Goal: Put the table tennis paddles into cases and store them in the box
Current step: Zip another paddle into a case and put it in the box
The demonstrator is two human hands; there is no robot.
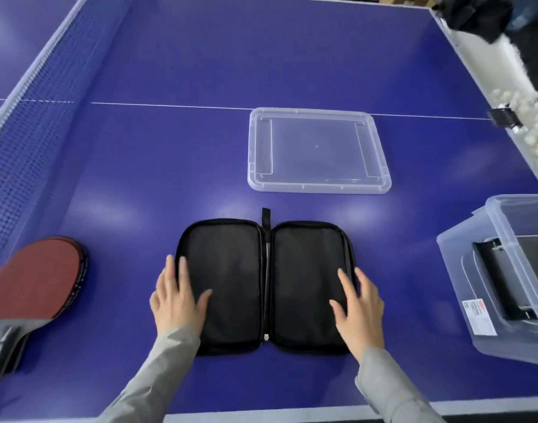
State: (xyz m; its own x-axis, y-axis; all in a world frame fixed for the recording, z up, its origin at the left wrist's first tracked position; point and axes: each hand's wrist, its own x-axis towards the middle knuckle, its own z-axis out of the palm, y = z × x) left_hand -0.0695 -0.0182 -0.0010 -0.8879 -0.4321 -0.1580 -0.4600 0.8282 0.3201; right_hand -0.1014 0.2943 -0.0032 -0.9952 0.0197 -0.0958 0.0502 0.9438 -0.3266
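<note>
Case (263, 285) unzipped flat | L grip (177, 300) & R grip (357, 306) released, on halves | paddle (37, 288) left

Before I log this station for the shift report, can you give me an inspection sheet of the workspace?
Surface: blue table tennis table, white line across it, net at left.
Job's things: black paddle case unzipped, lying flat, no paddle inside; red paddles stacked left of it; clear storage box at right holding a dark item; clear lid lying beyond the case.
Clutter: white balls in a trough past the right edge.
Hands: left hand and right hand rest flat on the case halves, fingers straight.
Cables: nothing seen.
Surroundings: dark objects at top right, unclear.
</note>
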